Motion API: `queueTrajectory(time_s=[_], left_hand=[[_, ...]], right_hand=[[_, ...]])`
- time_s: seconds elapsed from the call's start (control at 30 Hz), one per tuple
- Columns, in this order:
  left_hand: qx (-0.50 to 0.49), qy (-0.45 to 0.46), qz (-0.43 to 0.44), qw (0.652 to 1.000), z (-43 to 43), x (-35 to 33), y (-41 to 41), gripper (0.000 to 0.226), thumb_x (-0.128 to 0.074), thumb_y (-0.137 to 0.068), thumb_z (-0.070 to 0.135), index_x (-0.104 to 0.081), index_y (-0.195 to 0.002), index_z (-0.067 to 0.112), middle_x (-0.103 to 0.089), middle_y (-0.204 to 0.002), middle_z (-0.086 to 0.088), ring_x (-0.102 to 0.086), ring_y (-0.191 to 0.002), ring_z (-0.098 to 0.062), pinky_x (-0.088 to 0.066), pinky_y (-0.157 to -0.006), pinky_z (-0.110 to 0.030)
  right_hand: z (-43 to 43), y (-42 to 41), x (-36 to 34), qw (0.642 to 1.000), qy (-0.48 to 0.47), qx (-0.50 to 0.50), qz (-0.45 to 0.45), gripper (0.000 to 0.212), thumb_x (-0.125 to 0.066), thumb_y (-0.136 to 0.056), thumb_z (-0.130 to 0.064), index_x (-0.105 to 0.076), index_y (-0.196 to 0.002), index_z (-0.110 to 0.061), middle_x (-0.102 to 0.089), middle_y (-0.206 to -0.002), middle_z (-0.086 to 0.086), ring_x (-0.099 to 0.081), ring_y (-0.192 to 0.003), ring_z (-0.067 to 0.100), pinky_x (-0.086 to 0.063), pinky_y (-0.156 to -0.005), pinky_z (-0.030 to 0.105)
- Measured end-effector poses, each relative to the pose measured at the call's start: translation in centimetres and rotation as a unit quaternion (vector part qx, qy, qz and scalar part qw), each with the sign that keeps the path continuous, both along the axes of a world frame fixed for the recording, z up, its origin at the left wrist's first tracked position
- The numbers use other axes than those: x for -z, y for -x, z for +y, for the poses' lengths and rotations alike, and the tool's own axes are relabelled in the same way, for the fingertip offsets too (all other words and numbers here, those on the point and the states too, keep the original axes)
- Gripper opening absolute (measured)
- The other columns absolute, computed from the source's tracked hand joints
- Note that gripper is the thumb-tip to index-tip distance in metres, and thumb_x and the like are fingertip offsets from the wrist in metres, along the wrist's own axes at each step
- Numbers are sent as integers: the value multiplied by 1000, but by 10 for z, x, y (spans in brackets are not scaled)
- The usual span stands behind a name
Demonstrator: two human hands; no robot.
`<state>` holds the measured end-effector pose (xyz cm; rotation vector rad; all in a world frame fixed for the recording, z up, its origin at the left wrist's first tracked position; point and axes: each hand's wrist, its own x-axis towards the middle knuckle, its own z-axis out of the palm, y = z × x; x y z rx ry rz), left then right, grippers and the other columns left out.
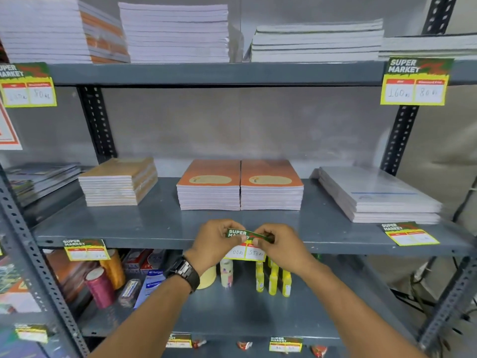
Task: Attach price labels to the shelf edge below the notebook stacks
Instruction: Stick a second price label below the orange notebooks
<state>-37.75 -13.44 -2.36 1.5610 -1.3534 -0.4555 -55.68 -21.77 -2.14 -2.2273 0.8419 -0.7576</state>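
Note:
A green and yellow "SUPER MARKET" price label (246,248) is pressed against the front edge of the middle shelf (160,243), just below two orange notebook stacks (240,186). My left hand (215,242) pinches the label's top left corner. My right hand (280,245) pinches its top right. Similar labels hang on the same edge at the left (86,249) and at the right (410,234), under a tan notebook stack (118,182) and a wrapped white stack (376,196).
The top shelf holds several white notebook stacks (174,32) with labels at both ends (416,81). Below the middle shelf stand thread spools (99,286), small yellow bottles (273,279) and boxes. Perforated steel uprights (400,140) frame the rack.

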Motion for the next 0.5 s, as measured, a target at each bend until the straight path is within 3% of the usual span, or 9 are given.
queueTrajectory(time_s=[0.07, 0.23, 0.5], left_hand=[[-31, -2, -29, 999, 2, 9, 5, 10, -80, -75, 20, -74, -81, 25, -76, -77, 8, -68, -70, -7, -54, -67, -28], [-94, -9, -83, 992, 6, 23, 14, 8, -77, -77, 22, -71, -83, 26, -74, -79, 11, -66, -74, -3, -49, -68, -19], [-105, 1, -153, 983, 10, 28, 19, 9, -71, -83, 25, -71, -91, 23, -76, -86, 7, -68, -78, -12, -54, -73, -30]], right_hand=[[5, -2, 5, 1000, 24, 14, 11, 7, -68, -85, -19, -71, -84, -25, -71, -75, -8, -62, -72, 7, -47, -66, 23], [17, -7, 12, 995, 79, 53, 29, 9, -64, -86, -18, -69, -90, -24, -73, -82, -6, -64, -77, 12, -53, -72, 30], [26, -12, 26, 988, 114, 95, 37, 11, -60, -87, -18, -67, -95, -22, -74, -85, 2, -65, -79, 25, -54, -71, 38]])
